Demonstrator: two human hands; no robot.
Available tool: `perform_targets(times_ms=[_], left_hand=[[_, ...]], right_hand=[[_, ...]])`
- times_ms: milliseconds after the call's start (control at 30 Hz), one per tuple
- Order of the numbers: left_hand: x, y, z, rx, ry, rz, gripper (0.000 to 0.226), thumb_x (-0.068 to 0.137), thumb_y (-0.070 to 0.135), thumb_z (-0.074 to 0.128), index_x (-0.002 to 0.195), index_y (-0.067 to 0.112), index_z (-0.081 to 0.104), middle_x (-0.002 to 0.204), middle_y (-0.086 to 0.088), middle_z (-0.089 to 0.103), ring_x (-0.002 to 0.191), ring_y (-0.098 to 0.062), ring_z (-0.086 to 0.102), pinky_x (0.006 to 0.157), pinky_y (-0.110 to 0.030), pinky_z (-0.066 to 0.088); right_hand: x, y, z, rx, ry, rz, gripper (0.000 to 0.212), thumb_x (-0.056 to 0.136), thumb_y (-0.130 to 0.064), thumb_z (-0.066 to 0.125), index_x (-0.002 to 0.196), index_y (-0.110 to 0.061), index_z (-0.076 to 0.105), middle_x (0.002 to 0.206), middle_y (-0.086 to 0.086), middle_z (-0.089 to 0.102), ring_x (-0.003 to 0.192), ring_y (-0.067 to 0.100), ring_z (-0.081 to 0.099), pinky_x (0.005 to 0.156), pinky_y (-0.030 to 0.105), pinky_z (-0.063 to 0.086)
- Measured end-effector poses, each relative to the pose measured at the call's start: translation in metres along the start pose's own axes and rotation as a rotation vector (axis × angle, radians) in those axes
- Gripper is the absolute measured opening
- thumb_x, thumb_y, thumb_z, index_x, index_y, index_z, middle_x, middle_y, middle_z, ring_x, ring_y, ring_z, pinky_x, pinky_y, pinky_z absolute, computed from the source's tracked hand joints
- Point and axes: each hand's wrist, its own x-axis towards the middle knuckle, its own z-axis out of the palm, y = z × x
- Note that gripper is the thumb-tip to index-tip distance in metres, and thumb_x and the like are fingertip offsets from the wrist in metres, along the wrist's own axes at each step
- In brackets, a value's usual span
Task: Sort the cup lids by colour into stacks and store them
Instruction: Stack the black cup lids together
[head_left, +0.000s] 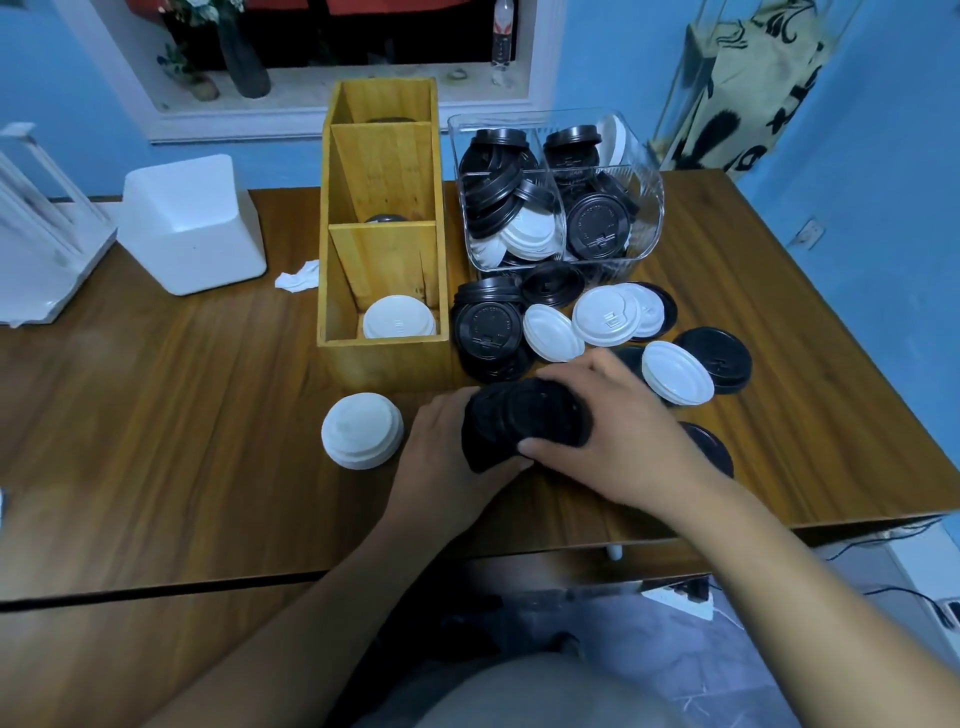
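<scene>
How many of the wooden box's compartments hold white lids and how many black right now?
White lids: 1 compartment, the nearest.
Black lids: 2 compartments, middle and far.
Total: 3 compartments in the wooden box.

Hands (634, 441), forearms (322, 597) bare; grey garment (519, 696) below.

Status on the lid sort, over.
Left hand, right hand gripping black lid stack. White lid stack beside it, left. Wooden box near slot holds white lids. Loose lids right of box.
</scene>
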Motion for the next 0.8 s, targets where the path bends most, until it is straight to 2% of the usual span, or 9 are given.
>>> perform_targets(times_ms=[100,267,333,400,467,567,667,800], left_hand=[[0.0,0.002,-0.001,-0.012,0.002,0.012,0.078,0.074,0.058,0.081,0.138,0.028,0.049,0.127,0.01,0.056,0.115,-0.007,0.049,0.096,-0.024,0.042],[0.0,0.002,-0.002,-0.039,0.009,0.0,0.084,0.073,0.055,0.084,0.143,0.025,0.047,0.133,0.009,0.056,0.12,-0.006,0.047,0.097,-0.019,0.034],[0.0,0.002,-0.002,-0.054,0.005,-0.013,0.092,0.073,0.054,0.084,0.148,0.024,0.042,0.14,0.009,0.053,0.126,-0.006,0.044,0.101,-0.019,0.031],[-0.001,0.0,-0.002,-0.069,-0.002,-0.032,0.097,0.073,0.056,0.084,0.153,0.025,0.036,0.146,0.008,0.049,0.132,-0.008,0.042,0.104,-0.021,0.03],[-0.001,-0.002,0.0,-0.07,0.0,-0.027,0.098,0.074,0.055,0.084,0.153,0.025,0.035,0.146,0.007,0.05,0.132,-0.008,0.043,0.104,-0.021,0.031],[0.0,-0.004,0.001,-0.054,0.001,-0.006,0.093,0.075,0.051,0.083,0.152,0.023,0.039,0.142,0.007,0.053,0.128,-0.007,0.044,0.102,-0.019,0.031],[0.001,-0.005,0.002,-0.025,0.007,0.024,0.085,0.076,0.046,0.083,0.147,0.019,0.045,0.134,0.006,0.057,0.119,-0.007,0.046,0.097,-0.017,0.031],[0.001,-0.005,0.003,0.012,0.008,0.031,0.085,0.074,0.058,0.074,0.144,0.018,0.047,0.127,0.005,0.058,0.114,-0.009,0.049,0.092,-0.015,0.029]], right_hand=[[0.018,-0.009,0.012,-0.051,-0.13,0.007,0.08,0.077,-0.063,0.075,0.146,-0.037,0.046,0.118,-0.019,0.04,0.113,0.006,0.049,0.102,0.031,0.046],[0.03,-0.009,0.021,-0.042,-0.132,0.008,0.081,0.076,-0.064,0.076,0.147,-0.036,0.048,0.116,-0.018,0.04,0.113,0.005,0.045,0.1,0.027,0.044],[0.031,-0.007,0.023,-0.032,-0.141,-0.001,0.081,0.077,-0.063,0.075,0.148,-0.036,0.048,0.123,-0.019,0.042,0.119,0.004,0.044,0.104,0.026,0.041],[0.033,-0.006,0.025,-0.03,-0.161,-0.028,0.08,0.079,-0.062,0.073,0.149,-0.036,0.046,0.139,-0.018,0.043,0.13,0.005,0.041,0.11,0.026,0.036],[0.033,-0.005,0.027,-0.012,-0.171,-0.054,0.077,0.083,-0.059,0.072,0.151,-0.035,0.044,0.149,-0.016,0.044,0.136,0.006,0.039,0.114,0.028,0.034],[0.033,-0.004,0.031,-0.019,-0.2,-0.081,0.073,0.088,-0.057,0.067,0.153,-0.037,0.039,0.147,-0.015,0.045,0.134,0.011,0.042,0.112,0.031,0.038],[0.037,-0.003,0.032,-0.111,-0.239,-0.1,0.073,0.088,-0.064,0.06,0.154,-0.041,0.037,0.143,-0.013,0.042,0.132,0.013,0.04,0.108,0.036,0.041],[0.045,-0.003,0.025,-0.2,-0.304,-0.106,0.074,0.084,-0.071,0.059,0.151,-0.047,0.037,0.135,-0.021,0.042,0.129,0.004,0.039,0.093,0.029,0.045]])
